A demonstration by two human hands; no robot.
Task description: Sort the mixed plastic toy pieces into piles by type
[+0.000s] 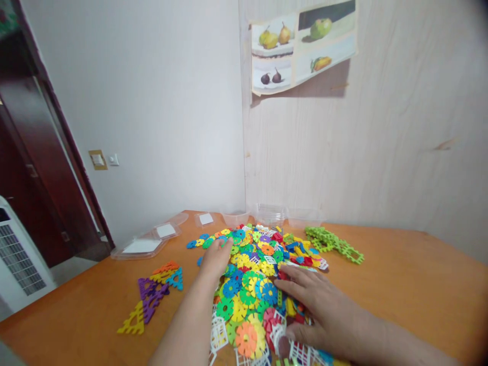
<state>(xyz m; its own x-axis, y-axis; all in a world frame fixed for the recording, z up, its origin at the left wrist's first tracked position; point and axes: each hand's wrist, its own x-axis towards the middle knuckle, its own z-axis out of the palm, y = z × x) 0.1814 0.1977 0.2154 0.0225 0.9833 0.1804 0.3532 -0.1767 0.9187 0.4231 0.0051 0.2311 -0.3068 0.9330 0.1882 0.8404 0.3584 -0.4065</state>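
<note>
A big heap of plastic snowflake discs in yellow, green, blue and orange lies in front of me. At its left side is my left hand, its edge against the discs; the fingertips are mostly hidden, so what they hold is unclear. On the heap's right side rests my right hand, palm down with fingers spread. Under and around it are small red and yellow pieces and white lattice pieces. An orange disc lies near the front of the heap.
Linked purple, yellow, blue and orange triangle pieces lie left on the wooden table. Green lattice pieces are at the back right. Clear plastic containers stand by the wall, and clear lids with white labels lie back left.
</note>
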